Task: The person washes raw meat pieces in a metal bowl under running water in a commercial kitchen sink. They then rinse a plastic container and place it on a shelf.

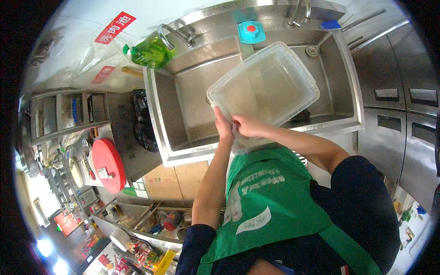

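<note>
A translucent plastic storage bin (264,86) is held tilted over a double-basin stainless steel sink (199,92). My left hand (224,125) grips the bin's near left corner, its thumb along the rim. Beside it my right hand (245,125) is closed at the same corner; a blurred bit of something shows between the hands, too unclear to name. The bin spans the divider between the basins. Behind it, a turquoise plastic item with a red centre (251,29) lies on the sink's back ledge.
Two curved faucets (177,36) (300,15) stand at the back ledge. A bottle of green liquid (151,53) is at the sink's left corner. A cleaver rests on a round red chopping board (109,165) at left. Steel cabinet doors (385,82) stand at right, a black plastic bag (142,123) left of the sink.
</note>
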A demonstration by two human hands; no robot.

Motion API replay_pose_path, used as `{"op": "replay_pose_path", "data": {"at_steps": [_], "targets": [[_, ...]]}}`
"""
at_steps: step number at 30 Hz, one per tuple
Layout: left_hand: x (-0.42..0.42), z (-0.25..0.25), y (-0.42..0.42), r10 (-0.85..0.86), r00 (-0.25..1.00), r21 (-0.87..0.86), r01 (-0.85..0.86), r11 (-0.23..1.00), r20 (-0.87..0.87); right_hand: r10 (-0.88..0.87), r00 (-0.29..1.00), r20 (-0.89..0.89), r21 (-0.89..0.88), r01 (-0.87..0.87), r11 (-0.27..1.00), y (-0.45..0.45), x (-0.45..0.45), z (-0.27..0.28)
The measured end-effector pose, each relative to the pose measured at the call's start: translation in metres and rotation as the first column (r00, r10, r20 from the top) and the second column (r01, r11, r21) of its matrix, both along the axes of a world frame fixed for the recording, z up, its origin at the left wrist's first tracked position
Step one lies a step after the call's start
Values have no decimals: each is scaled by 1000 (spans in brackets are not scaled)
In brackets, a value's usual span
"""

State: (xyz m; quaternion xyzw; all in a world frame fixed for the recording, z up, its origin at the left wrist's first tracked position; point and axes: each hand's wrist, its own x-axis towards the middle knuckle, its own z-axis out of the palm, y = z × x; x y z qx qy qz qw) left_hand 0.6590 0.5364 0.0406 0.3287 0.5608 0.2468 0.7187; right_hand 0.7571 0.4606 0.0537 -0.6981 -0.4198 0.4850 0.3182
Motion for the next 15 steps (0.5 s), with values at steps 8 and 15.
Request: {"op": "replay_pose_path", "data": {"at_steps": [8,15], "targets": [[0,20,0,87,996,211,-89,974,17,-96,994,56,102,90,991,19,-7,24],[8,58,26,-22,992,522,-46,852,123,191,726,660,333,-511,792,-13,23,16]]}}
